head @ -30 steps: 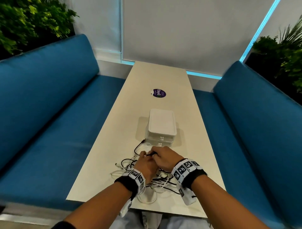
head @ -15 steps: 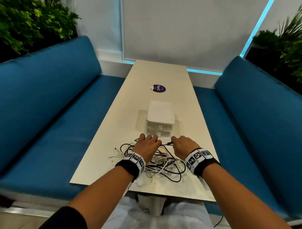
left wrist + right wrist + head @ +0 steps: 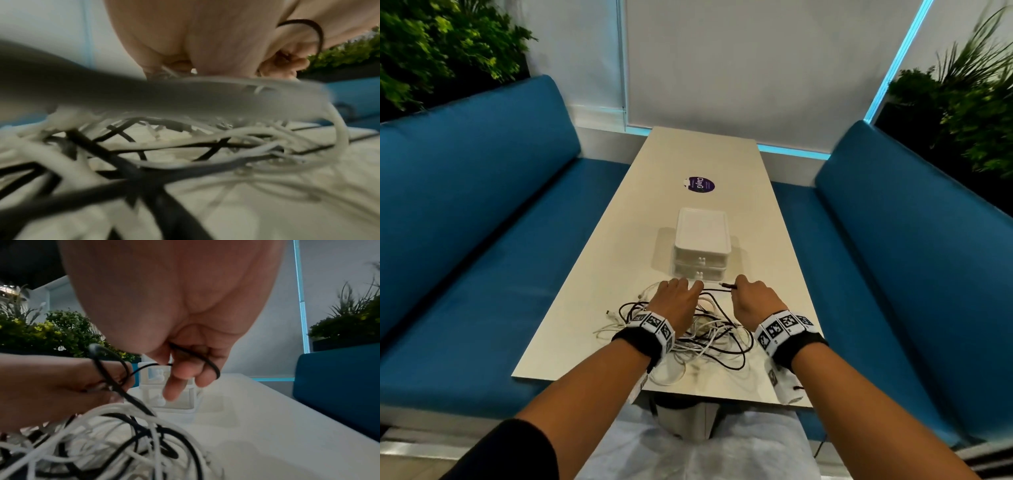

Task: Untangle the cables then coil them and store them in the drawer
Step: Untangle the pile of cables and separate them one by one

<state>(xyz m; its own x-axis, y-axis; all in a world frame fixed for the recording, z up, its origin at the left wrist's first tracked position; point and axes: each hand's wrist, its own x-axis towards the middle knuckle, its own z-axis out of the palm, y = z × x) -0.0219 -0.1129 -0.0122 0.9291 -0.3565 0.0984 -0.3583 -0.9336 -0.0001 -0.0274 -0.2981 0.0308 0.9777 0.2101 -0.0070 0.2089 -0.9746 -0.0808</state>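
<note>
The cables [image 3: 702, 329] lie as a loose knot of thin black and white loops on the near end of the table [image 3: 592, 308], before the 2-drawer box [image 3: 701, 250]. Your right hand [image 3: 755, 303] pinches a black cable [image 3: 717, 291]; your left hand [image 3: 678, 303] presses flat, fingers spread, onto the tangle.

This looks like a booth in a café or office lounge. A long, narrow cream surface [image 3: 709, 164] runs between two padded blue upholstered benches [image 3: 482, 212], its far edge meeting a white wall panel [image 3: 756, 68] edged with a cyan light strip [image 3: 893, 68]. Leafy green planters [image 3: 431, 44] stand behind both bench backs. A round purple sticker [image 3: 701, 185] lies near the surface's far end.
</note>
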